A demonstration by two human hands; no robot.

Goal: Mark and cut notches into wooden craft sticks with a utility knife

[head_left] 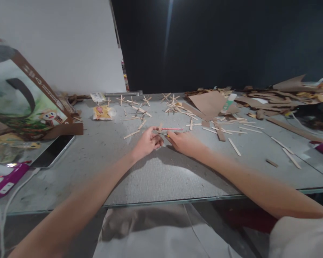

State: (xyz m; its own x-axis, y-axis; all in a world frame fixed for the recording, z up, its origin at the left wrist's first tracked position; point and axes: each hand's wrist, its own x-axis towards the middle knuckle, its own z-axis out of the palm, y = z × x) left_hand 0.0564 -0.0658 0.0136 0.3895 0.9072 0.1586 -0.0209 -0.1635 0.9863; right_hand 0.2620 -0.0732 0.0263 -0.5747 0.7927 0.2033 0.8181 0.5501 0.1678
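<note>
Near the middle of the table, my left hand [148, 141] pinches a short piece of wooden craft stick [160, 127] that points up from the fingertips. My right hand [183, 142] is closed around a small thin tool with a yellow part [167, 135]; its slim metallic tip reaches toward the left fingers, and most of it is hidden by the hand. Just behind both hands lies a pink pencil [172, 129]. Loose craft sticks [131, 134] lie to the left, and crossed sticks joined into star shapes [173, 104] stand farther back.
Cardboard sheets [207, 102], a glue stick [228, 104] and more sticks [234, 147] lie at right. On the left are a phone [53, 151], a purple glue gun [8, 181], a printed box [24, 96] and a yellow packet [103, 113]. A dark panel [220, 43] rises behind.
</note>
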